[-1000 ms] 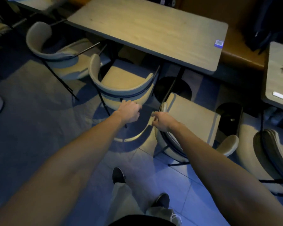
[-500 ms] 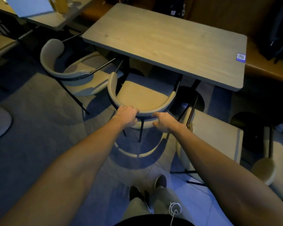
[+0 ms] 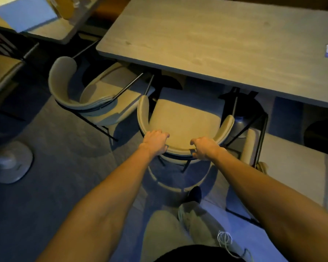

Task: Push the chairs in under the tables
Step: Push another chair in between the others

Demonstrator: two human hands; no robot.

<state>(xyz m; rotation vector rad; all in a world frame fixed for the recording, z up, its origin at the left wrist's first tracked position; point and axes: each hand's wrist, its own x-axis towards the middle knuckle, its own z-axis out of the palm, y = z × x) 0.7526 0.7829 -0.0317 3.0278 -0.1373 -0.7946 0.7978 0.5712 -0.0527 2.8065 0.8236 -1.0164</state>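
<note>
A beige chair [image 3: 184, 120] with a curved backrest stands in front of me, its seat's front edge just under the near edge of a light wooden table [image 3: 216, 44]. My left hand [image 3: 155, 141] grips the left part of the backrest rim. My right hand [image 3: 204, 148] grips the rim a little to the right. A second beige chair [image 3: 95, 95] stands to the left, turned at an angle by the table's corner. At the right edge a third chair's seat [image 3: 292, 167] shows beside me.
Another table [image 3: 45, 25] with a laptop stands at the back left. A round white pedestal base [image 3: 9, 163] sits on the floor at left. Black table legs and round dark bases lie under the table. My legs and a shoe [image 3: 194, 193] are just behind the chair.
My right hand left the right-hand chair and joined the left hand on the middle chair's backrest. That chair has turned square to the table and moved toward it, and I have stepped closer.
</note>
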